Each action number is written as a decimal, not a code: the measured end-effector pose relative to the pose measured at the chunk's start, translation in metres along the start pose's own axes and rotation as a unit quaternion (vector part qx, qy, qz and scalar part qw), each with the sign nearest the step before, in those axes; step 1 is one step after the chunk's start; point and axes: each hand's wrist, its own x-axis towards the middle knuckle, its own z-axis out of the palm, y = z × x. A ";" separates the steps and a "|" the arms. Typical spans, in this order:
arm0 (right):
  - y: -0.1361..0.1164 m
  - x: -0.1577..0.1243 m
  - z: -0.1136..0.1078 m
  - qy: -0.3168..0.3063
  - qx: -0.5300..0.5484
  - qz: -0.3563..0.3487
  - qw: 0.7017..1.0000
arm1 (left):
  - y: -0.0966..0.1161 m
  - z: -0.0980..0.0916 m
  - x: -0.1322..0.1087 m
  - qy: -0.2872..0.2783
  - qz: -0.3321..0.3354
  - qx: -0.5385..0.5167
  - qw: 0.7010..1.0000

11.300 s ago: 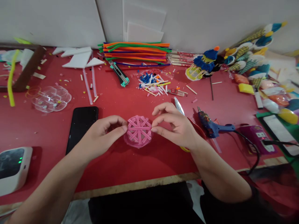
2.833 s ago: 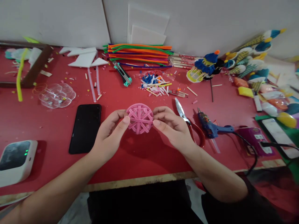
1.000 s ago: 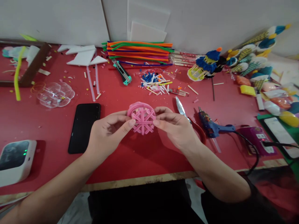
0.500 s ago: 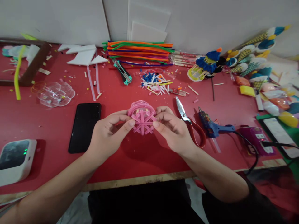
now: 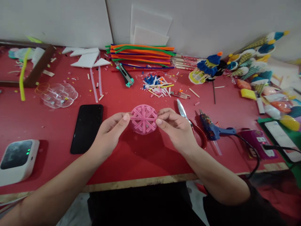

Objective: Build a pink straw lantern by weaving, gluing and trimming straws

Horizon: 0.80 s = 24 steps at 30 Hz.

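Pink and openwork, a round frame (image 5: pixel 144 119) is held over the red surface (image 5: pixel 141 163), directly between the two sets of fingers. Its near side is pinched by the left hand (image 5: pixel 110 132) at one edge and by the right hand (image 5: pixel 176 130) at the opposite edge, so neither is clearly nearer. No long axis is offered by the round outline, but one straight strip (image 5: pixel 136 118) is stretched sideways from thumb to thumb. The other fingertips are partly hidden behind the rim, and the frame's rear layer is blurred through the gaps. The handles of the scissors (image 5: pixel 182 110) are partly covered by the right hand.
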 end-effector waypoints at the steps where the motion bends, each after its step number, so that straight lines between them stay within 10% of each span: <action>1: 0.001 0.000 0.000 0.002 0.006 0.000 1.000 | -0.001 0.000 0.000 0.000 -0.007 -0.002 1.000; 9: 0.011 0.003 0.000 0.041 0.065 0.010 0.997 | 0.000 -0.001 0.002 0.067 0.041 0.203 0.976; 14: 0.006 -0.001 -0.004 0.090 -0.058 -0.134 0.985 | 0.002 -0.006 -0.001 0.109 0.184 0.288 0.933; 24: -0.022 -0.021 0.001 -0.044 -0.297 -0.447 0.842 | 0.001 -0.006 -0.005 0.077 0.380 0.397 0.832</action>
